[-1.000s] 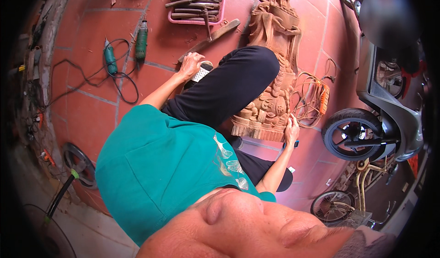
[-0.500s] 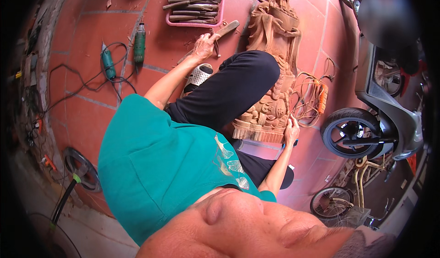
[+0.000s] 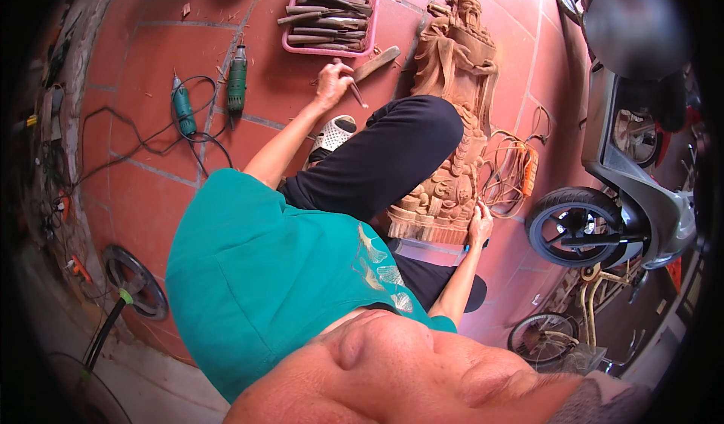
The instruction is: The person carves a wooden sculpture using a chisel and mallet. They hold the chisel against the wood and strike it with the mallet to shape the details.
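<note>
- left hand (image 3: 332, 83) out over the tiled floor (image 3: 151, 55), fingers curled round a thin chisel (image 3: 356, 92), just below the pink tray (image 3: 290, 45).
- tray full of wooden-handled chisels (image 3: 332, 6), lying side by side.
- wooden mallet (image 3: 375, 63) flat on the tiles just right of the hand, between tray and carving.
- right hand (image 3: 480, 224) against the lower right edge of the carving (image 3: 452, 122), fingers bent; something blue (image 3: 467, 248) showing beneath it, too small to tell, so grip unclear.
- carving lying flat on the floor, a robed figure in pale wood, head towards the top, base (image 3: 422, 228) near the right hand.
- black-trousered knee (image 3: 392, 153) raised across the carving's left side, hiding part of it and standing between the two hands.
- white sandal (image 3: 332, 134) under the left forearm.
- two green power tools (image 3: 237, 77) with black cords to the left of the tray.
- orange cable coil (image 3: 513, 171) right of the carving, touching its side.
- scooter (image 3: 633, 190) parked at right, front wheel (image 3: 569, 228) near the right hand.
- teal shirt (image 3: 264, 273) filling the near foreground.
</note>
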A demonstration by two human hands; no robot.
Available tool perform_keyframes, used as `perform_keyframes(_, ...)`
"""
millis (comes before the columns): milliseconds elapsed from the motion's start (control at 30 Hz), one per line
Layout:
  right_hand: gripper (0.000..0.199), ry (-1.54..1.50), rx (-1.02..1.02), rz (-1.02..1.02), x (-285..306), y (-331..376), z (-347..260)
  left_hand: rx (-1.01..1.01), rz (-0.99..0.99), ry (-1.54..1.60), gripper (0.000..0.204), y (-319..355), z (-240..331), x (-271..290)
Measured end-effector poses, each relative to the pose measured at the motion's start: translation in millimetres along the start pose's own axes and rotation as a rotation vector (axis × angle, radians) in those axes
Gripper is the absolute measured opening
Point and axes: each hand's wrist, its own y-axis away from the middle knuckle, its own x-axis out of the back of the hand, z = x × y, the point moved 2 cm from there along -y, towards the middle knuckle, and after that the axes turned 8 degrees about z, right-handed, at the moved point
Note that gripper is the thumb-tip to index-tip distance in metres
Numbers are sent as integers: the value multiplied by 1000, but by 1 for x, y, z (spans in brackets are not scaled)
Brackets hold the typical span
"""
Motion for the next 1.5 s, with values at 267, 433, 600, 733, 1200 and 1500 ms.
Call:
perform_keyframes(267, 27, 91, -20, 2, 2, 2, -16, 335, 148, 325, 37, -62, -23, 63)
perform_keyframes(433, 27, 141, -38, 1, 2, 2, -18, -25, 334, -316, 31, -87, -36, 97)
perform_keyframes(600, 27, 148, -52, -12, 3, 3, -15, -234, 409, -560, 31, -116, -36, 112)
perform_keyframes(733, 28, 162, -33, 1, 2, 3, -20, -114, 164, -480, 31, -133, -69, 107)
perform_keyframes(1200, 28, 152, -43, -17, -1, 0, -11, 305, -68, 227, 37, -92, -99, 121)
perform_keyframes(1500, 28, 189, -37, -30, 2, 2, -16, 478, -142, 345, 33, -62, -55, 118)
